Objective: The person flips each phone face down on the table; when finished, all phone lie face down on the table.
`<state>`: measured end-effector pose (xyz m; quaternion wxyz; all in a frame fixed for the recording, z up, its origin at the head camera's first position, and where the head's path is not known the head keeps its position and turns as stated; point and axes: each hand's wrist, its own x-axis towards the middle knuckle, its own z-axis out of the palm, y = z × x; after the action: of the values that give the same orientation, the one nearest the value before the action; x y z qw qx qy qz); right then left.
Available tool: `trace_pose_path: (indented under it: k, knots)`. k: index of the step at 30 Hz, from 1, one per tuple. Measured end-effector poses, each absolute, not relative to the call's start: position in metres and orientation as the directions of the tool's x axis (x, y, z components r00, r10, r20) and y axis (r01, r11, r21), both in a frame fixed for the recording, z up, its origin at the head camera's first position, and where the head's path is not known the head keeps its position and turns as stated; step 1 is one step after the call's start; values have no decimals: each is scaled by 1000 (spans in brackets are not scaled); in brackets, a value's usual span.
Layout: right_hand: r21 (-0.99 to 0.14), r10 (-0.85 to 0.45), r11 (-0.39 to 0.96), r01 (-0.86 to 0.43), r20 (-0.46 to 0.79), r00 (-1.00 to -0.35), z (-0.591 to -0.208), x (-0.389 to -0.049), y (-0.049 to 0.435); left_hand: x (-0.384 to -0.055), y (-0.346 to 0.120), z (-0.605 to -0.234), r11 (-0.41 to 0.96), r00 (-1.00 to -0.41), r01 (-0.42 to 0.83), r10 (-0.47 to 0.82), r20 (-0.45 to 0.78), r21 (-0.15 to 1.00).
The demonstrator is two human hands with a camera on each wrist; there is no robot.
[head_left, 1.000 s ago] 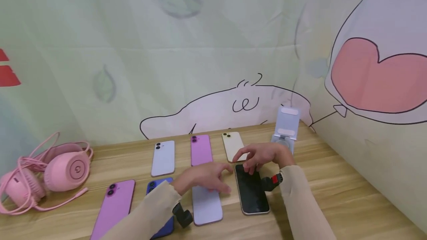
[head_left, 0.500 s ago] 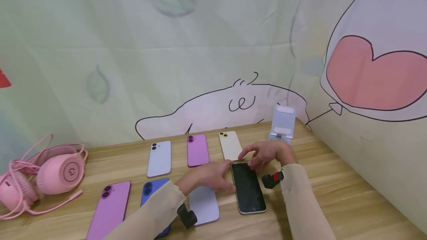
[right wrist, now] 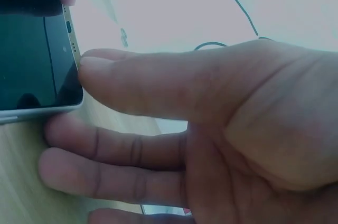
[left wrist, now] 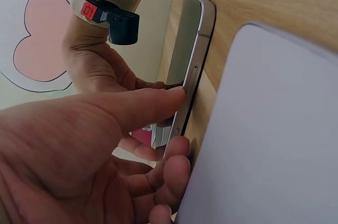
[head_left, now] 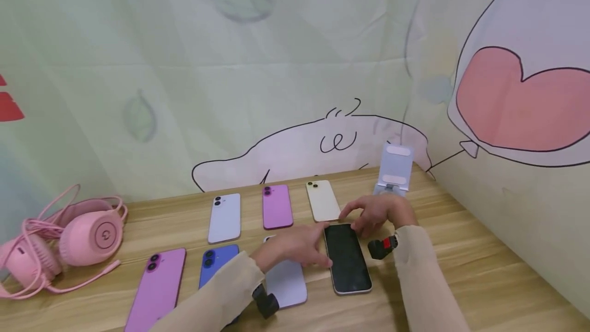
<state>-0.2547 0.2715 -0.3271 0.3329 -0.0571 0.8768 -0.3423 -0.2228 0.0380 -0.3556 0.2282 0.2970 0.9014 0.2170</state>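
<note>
A smartphone [head_left: 348,257] lies on the wooden table with its dark screen up. At its left long edge is my left hand [head_left: 297,245], thumb straight against the side and index finger reaching the far left corner. In the left wrist view, the left hand's other fingers [left wrist: 177,174] are loosely bent beside the phone. My right hand [head_left: 378,211] is at the far right corner, its thumb [right wrist: 121,81] on the short edge with the charging port. Its other fingers stretch low beside the phone's side. A lavender smartphone [head_left: 288,283] lies face down, partly hidden below my left hand.
Several face-down phones surround the hands: white [head_left: 225,218], purple [head_left: 277,206] and cream [head_left: 322,200] at the back, blue [head_left: 216,260] and a larger purple one [head_left: 156,286] at the left. A folding phone stand [head_left: 395,165] is behind my right hand. Pink headphones [head_left: 92,234] lie far left.
My left hand has moved right, from above the lavender phone to the dark-screened phone's left edge. My right hand has shifted from over its screen to the far right corner.
</note>
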Motion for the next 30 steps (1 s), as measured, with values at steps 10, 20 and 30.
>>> trace_pose_path:
  k: [10,20,30]
  knots:
    - [-661,-344,733,162,-566,-750,-326,-253,269,-223,38,-357,722,-720,433,637,-274,540]
    - [-643,-348,754,134,-565,-748,-327,-255,264,-222,39,-356,740,-726,456,630,-274,494]
    - [-683,-392,723,103,-528,-753,-327,-254,264,-223,39,-357,719,-709,514,663,-241,468]
